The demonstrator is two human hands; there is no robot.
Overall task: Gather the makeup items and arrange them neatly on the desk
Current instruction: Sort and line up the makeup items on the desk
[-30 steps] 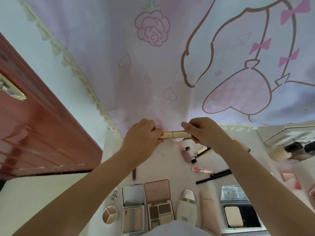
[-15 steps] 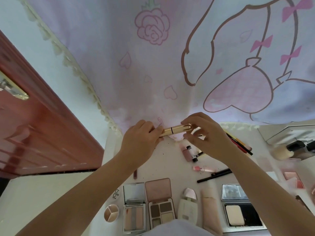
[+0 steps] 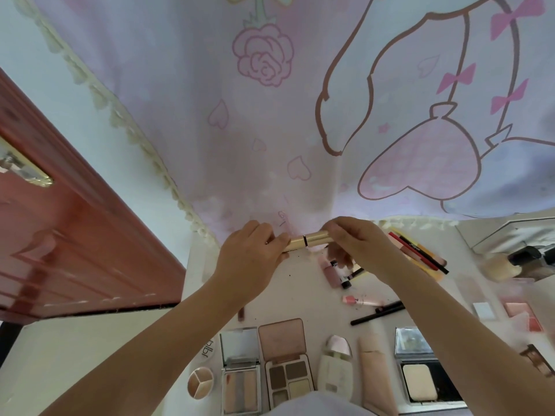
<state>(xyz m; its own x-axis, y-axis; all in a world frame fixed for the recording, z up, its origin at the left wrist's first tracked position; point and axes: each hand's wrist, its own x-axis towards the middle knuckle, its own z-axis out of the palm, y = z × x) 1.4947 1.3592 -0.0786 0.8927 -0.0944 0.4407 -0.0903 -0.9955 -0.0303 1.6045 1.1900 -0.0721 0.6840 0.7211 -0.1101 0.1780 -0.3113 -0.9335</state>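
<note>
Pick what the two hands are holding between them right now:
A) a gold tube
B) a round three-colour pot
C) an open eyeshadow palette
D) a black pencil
A: the left hand and right hand each grip one end of the gold tube, raised above the desk.

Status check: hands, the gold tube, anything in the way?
Left hand and right hand grip gold tube ends. Tube held above desk. Nothing blocking.

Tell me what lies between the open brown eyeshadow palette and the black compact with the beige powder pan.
Head view: between the brown eyeshadow palette and black compact lie a white bottle with a pink cap and a peach tube, side by side.
</note>
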